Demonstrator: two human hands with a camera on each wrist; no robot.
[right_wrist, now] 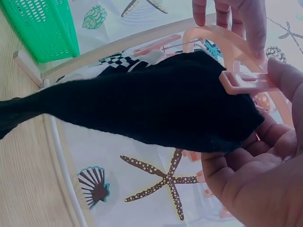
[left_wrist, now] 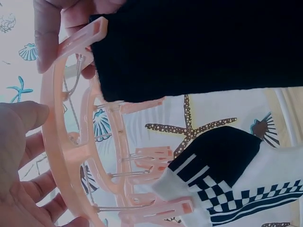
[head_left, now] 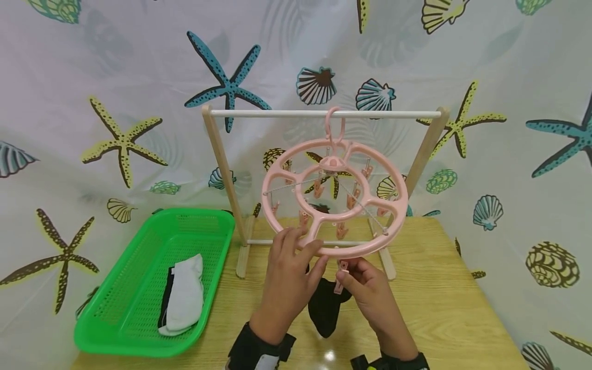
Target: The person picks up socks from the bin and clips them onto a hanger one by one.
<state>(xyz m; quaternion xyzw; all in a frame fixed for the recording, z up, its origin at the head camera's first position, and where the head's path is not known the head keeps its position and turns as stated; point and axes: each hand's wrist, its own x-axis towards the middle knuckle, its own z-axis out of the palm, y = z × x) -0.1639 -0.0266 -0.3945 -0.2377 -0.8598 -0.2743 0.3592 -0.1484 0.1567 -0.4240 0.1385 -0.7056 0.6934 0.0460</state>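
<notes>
Basically, a shell-and-starfish cloth backdrop [head_left: 152,61] behind a wood-grain table [head_left: 425,288]. Wooden rack [head_left: 225,174] with white rails stands on it; left of that, a green perforated plastic basket [head_left: 139,293] with a white sock [head_left: 186,293], black edging showing along one side. Pink plastic hanger [head_left: 332,163], round, spoked, hooked over the top rail. Black sock [head_left: 325,308] is below the hanger's near rim, long axis roughly vertical, free end down; soft, matte knit, wide at the top, tapering lower. Left wrist view: a checkered black-and-white sock [left_wrist: 227,189] on the hanger too, beside it. Left hand [head_left: 289,277]: thumb and fingers curled round the near rim. Right hand [head_left: 372,293]: thumb and fingers pinching the pink clip [head_left: 341,280], other fingertips under the black sock's edge. Clip tip overlaps the sock's upper edge; full bite, can't tell. In the head view, hands and rim partly block the sock's top.
</notes>
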